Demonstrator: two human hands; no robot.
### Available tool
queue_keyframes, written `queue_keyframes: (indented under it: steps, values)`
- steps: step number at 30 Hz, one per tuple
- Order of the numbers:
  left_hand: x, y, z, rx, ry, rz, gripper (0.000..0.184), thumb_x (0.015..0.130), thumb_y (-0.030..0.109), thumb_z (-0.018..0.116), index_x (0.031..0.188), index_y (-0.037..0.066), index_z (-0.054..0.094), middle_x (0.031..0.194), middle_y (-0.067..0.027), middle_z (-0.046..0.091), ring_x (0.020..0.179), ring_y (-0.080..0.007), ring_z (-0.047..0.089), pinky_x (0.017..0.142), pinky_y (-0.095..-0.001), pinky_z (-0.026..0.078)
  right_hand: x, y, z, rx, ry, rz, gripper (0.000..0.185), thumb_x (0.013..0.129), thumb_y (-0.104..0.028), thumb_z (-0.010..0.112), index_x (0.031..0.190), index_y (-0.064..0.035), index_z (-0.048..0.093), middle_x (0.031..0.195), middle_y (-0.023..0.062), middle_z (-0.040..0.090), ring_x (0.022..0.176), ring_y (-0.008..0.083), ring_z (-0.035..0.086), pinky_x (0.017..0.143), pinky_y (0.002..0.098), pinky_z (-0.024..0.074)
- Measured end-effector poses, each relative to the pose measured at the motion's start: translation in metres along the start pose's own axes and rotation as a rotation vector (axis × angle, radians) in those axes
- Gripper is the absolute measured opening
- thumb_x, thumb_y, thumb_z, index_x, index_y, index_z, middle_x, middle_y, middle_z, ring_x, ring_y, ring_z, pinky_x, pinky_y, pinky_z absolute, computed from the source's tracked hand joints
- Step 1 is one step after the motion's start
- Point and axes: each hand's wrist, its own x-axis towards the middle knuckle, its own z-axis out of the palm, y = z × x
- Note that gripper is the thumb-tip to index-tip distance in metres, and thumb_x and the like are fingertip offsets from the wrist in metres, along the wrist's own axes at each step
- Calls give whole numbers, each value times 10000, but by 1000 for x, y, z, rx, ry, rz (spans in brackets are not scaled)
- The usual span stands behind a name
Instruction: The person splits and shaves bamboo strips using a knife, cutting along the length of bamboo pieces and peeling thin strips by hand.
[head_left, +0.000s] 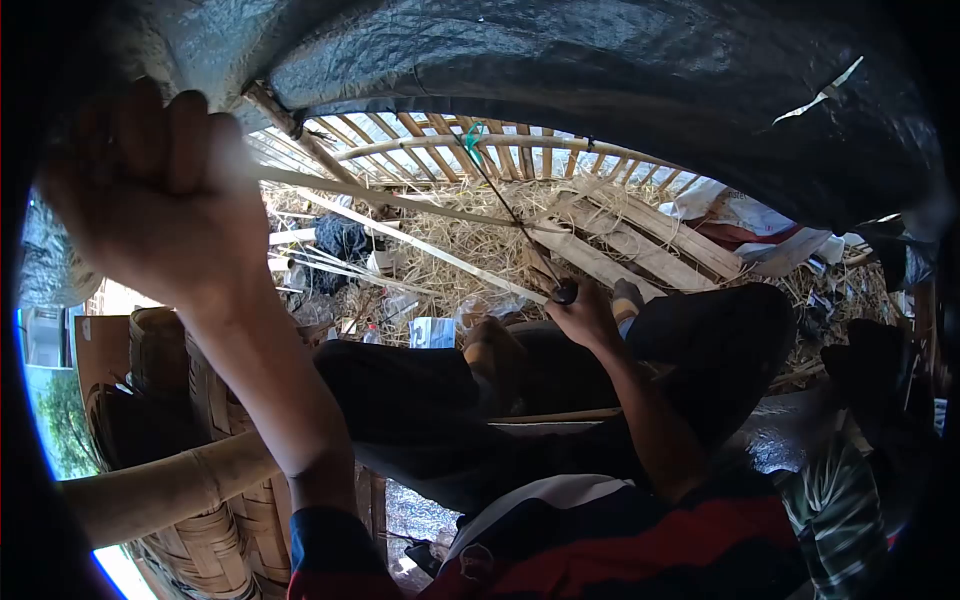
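Observation:
My left hand [165, 190] is raised at the upper left, closed in a fist around one end of a long bamboo strip [400, 201]. The strip slants across to the right and crosses the thin dark blade of a knife [515, 215]. Over my lap, my right hand [588, 315] is wrapped round the knife's dark handle, and the blade points up and away. A second pale bamboo strip [430, 247] runs down to the fingers of my right hand; whether they grip it, I cannot tell.
Straw and shavings [430, 225] cover the ground, with split bamboo slats [640, 245] on top. Behind stands a slatted bamboo fence [500, 150]. A black tarp [600, 70] hangs low overhead. Woven baskets [200, 540] and a thick bamboo pole [170, 485] are at my left.

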Motion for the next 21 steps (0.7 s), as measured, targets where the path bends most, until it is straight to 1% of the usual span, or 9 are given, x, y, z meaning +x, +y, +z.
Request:
queue_keyframes:
  steps: [2,3,5,7,9,15,17,19,21]
  values:
    - [6,21,-3,-109,-86,-27,250,888,242,417,655,158,389,525,42,243,427,-75,157,397,-240,152,-5,-4,0,47,-43,-77,221,695,-223,625,790,-23,611,697,193,627,763,384,627,675,456,491]
    - [11,28,-7,-319,-212,-162,324,837,197,477,578,148,288,540,27,205,442,-79,148,436,-234,180,-5,-5,1,45,-34,-70,221,695,-223,625,790,-23,611,697,193,627,763,384,627,675,456,491]
    - [2,30,-7,-162,-92,6,289,813,205,488,582,136,330,526,24,209,430,-78,150,441,-238,189,0,-9,2,57,-16,-29,220,701,-229,619,779,-23,608,698,193,625,764,384,625,674,457,490]
    - [-13,40,14,146,262,73,240,787,190,488,586,117,378,521,24,213,422,-79,158,455,-247,209,1,-13,0,73,17,-39,221,702,-237,618,785,-33,605,702,185,625,760,381,625,675,451,492]
    - [-19,59,3,172,157,184,210,763,154,452,563,125,397,480,14,267,409,-76,171,494,-245,238,-4,-25,-6,50,9,-59,219,678,-187,640,769,-4,562,658,158,595,679,324,626,623,395,472]
    - [-31,87,9,309,183,190,276,800,200,465,545,136,381,459,19,287,402,-71,181,491,-232,230,-10,-31,-3,35,-80,-48,230,699,-239,632,798,-35,597,735,176,631,768,361,628,684,438,488]
    - [-35,70,5,75,19,58,367,844,307,487,535,152,363,456,40,273,397,-63,178,477,-229,220,-7,-28,-4,19,-123,5,234,715,-258,619,827,-52,610,770,178,639,806,363,628,715,453,493]
    - [-39,55,-2,-48,-53,-21,456,877,420,504,530,169,346,455,58,258,390,-56,174,460,-224,206,-6,-22,-1,15,-22,23,248,685,-239,645,801,-23,610,690,172,628,744,360,635,665,420,486]
    - [-42,44,2,-21,-95,50,334,875,308,463,593,182,336,482,52,257,389,-53,192,416,-214,174,-4,-13,4,-1,-16,21,250,685,-241,645,794,-20,607,683,170,629,741,361,635,663,421,487]
